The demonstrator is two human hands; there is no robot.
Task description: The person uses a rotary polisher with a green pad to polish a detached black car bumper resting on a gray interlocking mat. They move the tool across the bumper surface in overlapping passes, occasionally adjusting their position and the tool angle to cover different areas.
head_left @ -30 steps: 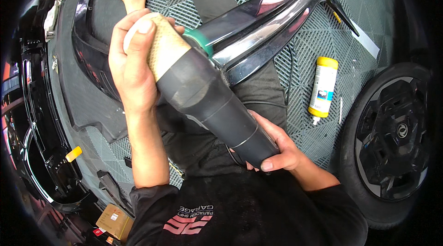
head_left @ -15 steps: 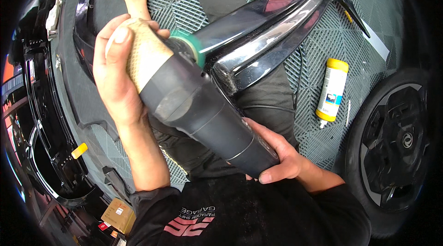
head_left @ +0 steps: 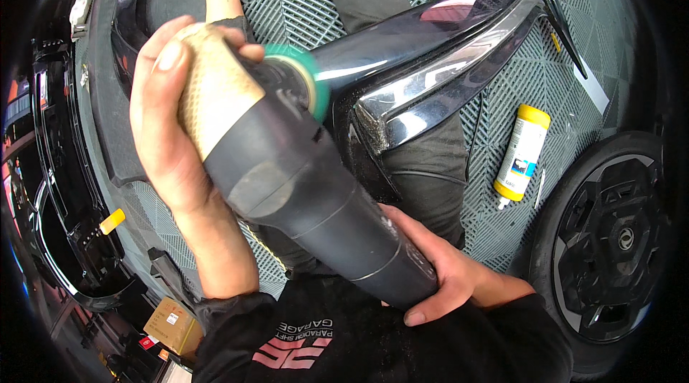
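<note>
Our left hand (head_left: 161, 124) grips the polisher (head_left: 276, 160) by its cream head (head_left: 219, 89), our right hand (head_left: 448, 272) its near handle (head_left: 384, 246), and the green pad (head_left: 321, 81) has just shifted left beside the dark panel (head_left: 409, 35), uncovering more chrome strip (head_left: 452, 63).

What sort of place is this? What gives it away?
Probably a car workshop or detailing bay: there's a tyred wheel at right, a glossy dark vehicle panel with chrome trim, and a hand-held power polisher.
</note>
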